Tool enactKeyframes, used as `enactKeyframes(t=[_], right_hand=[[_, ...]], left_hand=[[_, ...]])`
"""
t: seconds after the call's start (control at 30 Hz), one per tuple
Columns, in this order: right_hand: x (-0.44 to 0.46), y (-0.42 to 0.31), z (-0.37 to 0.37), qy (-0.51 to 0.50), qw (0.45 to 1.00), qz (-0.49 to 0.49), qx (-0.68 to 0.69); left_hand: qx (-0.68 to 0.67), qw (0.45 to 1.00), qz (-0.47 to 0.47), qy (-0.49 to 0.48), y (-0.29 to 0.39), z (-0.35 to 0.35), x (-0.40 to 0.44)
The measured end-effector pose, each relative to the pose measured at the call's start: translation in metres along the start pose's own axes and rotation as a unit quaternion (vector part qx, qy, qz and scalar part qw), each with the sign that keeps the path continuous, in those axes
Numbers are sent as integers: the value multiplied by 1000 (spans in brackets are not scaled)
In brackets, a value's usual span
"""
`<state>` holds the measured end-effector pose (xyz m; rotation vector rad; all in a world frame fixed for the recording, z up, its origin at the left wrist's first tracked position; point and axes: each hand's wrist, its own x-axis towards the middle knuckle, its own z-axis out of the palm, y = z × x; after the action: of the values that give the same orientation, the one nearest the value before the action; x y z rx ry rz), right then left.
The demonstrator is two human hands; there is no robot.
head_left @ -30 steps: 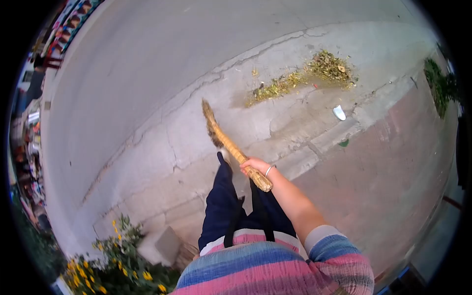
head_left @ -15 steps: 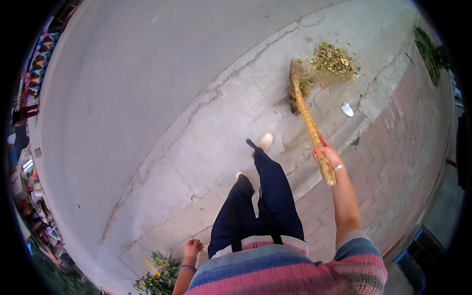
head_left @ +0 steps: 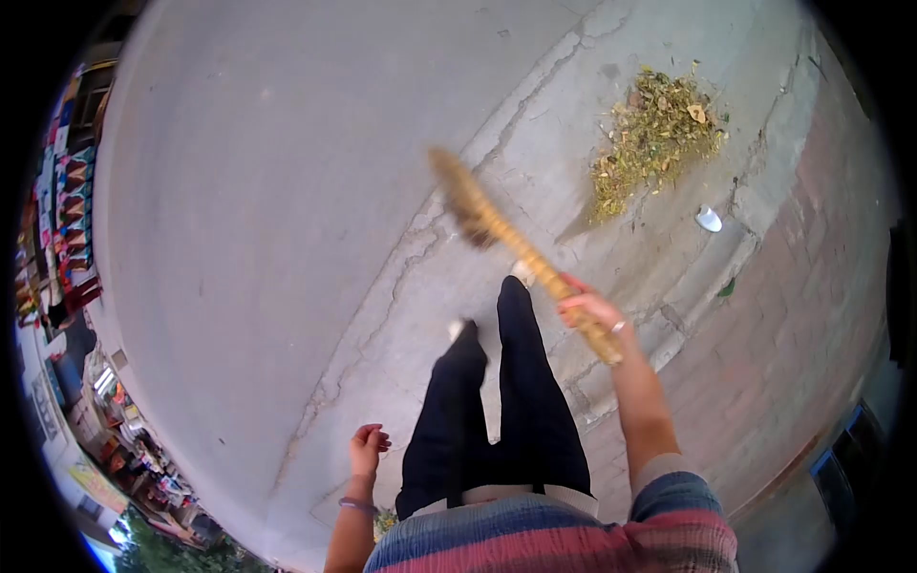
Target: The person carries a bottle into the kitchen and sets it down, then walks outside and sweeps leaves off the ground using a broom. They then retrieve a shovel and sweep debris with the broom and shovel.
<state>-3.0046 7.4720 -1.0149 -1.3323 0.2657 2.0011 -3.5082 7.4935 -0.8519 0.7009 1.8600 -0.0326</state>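
My right hand [head_left: 594, 310] is closed round the handle of a straw broom [head_left: 530, 256], near its end. The broom slants up and left, off the ground as far as I can tell, and its head is blurred by motion. Right of the broom head, apart from it, lies a pile of dry leaves [head_left: 659, 134] on the concrete. My left hand [head_left: 368, 447] hangs by my hip, fingers loosely curled, with nothing seen in it.
A small white object [head_left: 708, 219] lies below the leaf pile. Brick paving [head_left: 764, 315] runs along the right, beside a cracked concrete edge. Grey road [head_left: 267, 191] stretches left, with stalls and goods [head_left: 143, 468] at the far left. A plant shows behind my left arm.
The broom has swung left, away from the leaf pile, with my right hand moving left too. The pile looks more spread out toward the lower left. My left hand has risen a little.
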Motion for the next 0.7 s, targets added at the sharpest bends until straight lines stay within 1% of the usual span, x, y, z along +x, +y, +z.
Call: enactKeyframes(t=[0.03, 0.1, 0.13, 0.17, 0.2, 0.23, 0.27, 0.3, 0.33, 0.37, 0.4, 0.43, 0.5, 0.6, 0.63, 0.67, 0.7], right_hand=[[-18, -16, -11, 34, 999, -10, 35], [-45, -30, -3, 98, 991, -69, 64], [-54, -35, 5, 128, 983, -106, 76], [-62, -36, 17, 132, 979, -123, 90], [-69, -34, 35, 135, 975, -141, 104], [-69, -31, 53, 138, 971, -158, 118], [-68, -30, 75, 131, 972, -152, 125], [-63, -32, 103, 122, 973, -148, 132], [-51, -38, 139, 104, 980, -121, 120], [-31, -45, 171, 84, 987, -92, 104], [2, -43, 190, 19, 990, -91, 103], [48, -42, 204, -48, 990, -90, 102], [113, -82, 243, -115, 990, -61, 61], [182, -138, 252, -104, 993, -47, -11], [174, -157, 241, -88, 993, -77, 6], [176, -162, 217, -34, 992, -111, 38], [167, -162, 188, -3, 989, -123, 83]], left_hand=[[4, 1000, -21, -6, 7, -5, 4], [14, 998, -55, -17, 18, -18, 20], [30, 995, -87, -34, 19, -23, 29], [40, 994, -89, -52, 11, -29, 44], [143, 988, -49, -39, 6, -34, 58], [245, 969, -8, -24, 9, -35, 76], [252, 968, 2, -7, 21, -37, 92], [257, 966, 17, -16, 40, -43, 105], [262, 964, 34, -25, 64, -49, 122], [263, 963, 48, -32, 85, -50, 141], [191, 979, 13, -69, 110, -57, 154], [118, 989, -4, -93, 149, -59, 159], [78, 993, 24, -81, 206, -67, 166], [69, 993, 57, -80, 258, -87, 176], [67, 993, 55, -78, 266, -97, 178], [64, 994, 50, -78, 266, -105, 184], [58, 994, 46, -80, 264, -111, 190]])
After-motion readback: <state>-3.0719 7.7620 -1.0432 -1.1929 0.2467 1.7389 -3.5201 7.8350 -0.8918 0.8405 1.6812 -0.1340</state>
